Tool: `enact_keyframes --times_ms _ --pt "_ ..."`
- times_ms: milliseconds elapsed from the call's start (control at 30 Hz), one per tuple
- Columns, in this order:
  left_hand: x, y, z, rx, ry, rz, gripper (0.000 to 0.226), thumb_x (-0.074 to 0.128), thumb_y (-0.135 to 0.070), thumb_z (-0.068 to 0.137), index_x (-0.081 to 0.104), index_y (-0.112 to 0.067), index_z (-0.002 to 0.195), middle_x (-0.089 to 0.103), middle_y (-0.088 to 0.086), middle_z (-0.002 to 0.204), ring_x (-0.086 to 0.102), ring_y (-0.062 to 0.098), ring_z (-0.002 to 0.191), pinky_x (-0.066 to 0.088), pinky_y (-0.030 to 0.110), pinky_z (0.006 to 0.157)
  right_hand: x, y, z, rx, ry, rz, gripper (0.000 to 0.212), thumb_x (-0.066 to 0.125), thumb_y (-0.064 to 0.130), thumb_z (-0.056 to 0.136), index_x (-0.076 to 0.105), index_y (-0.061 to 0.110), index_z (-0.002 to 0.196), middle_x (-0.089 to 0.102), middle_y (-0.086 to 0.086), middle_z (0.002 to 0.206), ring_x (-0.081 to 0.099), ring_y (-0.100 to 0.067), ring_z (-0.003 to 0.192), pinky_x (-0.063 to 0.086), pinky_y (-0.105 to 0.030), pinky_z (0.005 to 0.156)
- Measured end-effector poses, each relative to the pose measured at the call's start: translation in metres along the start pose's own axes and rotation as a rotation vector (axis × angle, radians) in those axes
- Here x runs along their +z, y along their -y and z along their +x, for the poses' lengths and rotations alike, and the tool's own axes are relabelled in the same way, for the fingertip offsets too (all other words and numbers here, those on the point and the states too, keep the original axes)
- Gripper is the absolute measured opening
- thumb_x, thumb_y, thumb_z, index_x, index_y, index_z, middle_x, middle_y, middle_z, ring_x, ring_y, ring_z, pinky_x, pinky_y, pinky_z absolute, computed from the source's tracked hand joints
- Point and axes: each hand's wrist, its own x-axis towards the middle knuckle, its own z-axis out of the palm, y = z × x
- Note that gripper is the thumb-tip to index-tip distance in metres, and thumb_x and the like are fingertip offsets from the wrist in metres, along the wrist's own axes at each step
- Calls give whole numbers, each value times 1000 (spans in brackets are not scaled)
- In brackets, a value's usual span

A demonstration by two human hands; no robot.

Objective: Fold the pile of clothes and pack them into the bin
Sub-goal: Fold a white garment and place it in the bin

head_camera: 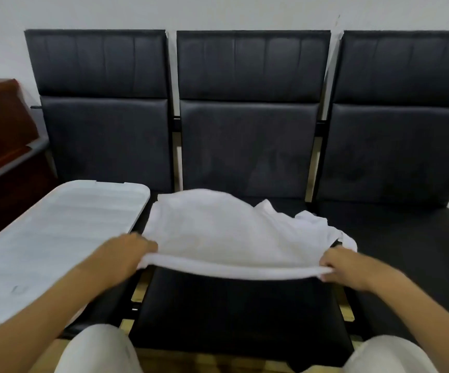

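Note:
A white garment (226, 232) lies spread over the middle black seat (234, 305) of a three-seat bench. Its near edge is rolled into a thick band and lifted off the seat. My left hand (125, 255) grips the left end of that band. My right hand (344, 267) pinches the right end. The far part of the garment is bunched and wrinkled toward the right. A white lid-like plastic panel (56, 238) rests on the left seat; whether it belongs to the bin I cannot tell. No pile of other clothes is in view.
Black padded backrests (250, 111) stand against a pale wall. The right seat (406, 238) is bare. A dark red wooden cabinet (0, 146) stands at the far left. My knees in light trousers (96, 351) show at the bottom edge.

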Motion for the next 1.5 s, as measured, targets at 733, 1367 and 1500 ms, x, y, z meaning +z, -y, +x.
enact_keyframes --times_ms 733,1367,1500 --pt "70 -209 160 277 157 -332 30 47 -52 98 54 -27 112 54 -7 112 53 14 95 45 28 83 101 -45 20 619 74 747 77 21 63 98 41 8 146 52 -19 139 55 -35 120 46 -44 102" --pt "54 -370 296 265 32 -515 11 53 -30 98 59 -37 92 64 -5 93 64 17 89 57 37 84 84 -88 17 431 3 1637 91 80 4 70 36 36 142 58 -2 122 65 -21 104 62 -31 79" --pt "21 -339 260 329 132 -1098 15 58 -19 98 67 -30 101 69 -5 98 69 20 94 60 35 80 78 -81 17 448 8 1575 102 84 31 76 16 42 151 53 3 134 62 -14 101 57 -24 63"
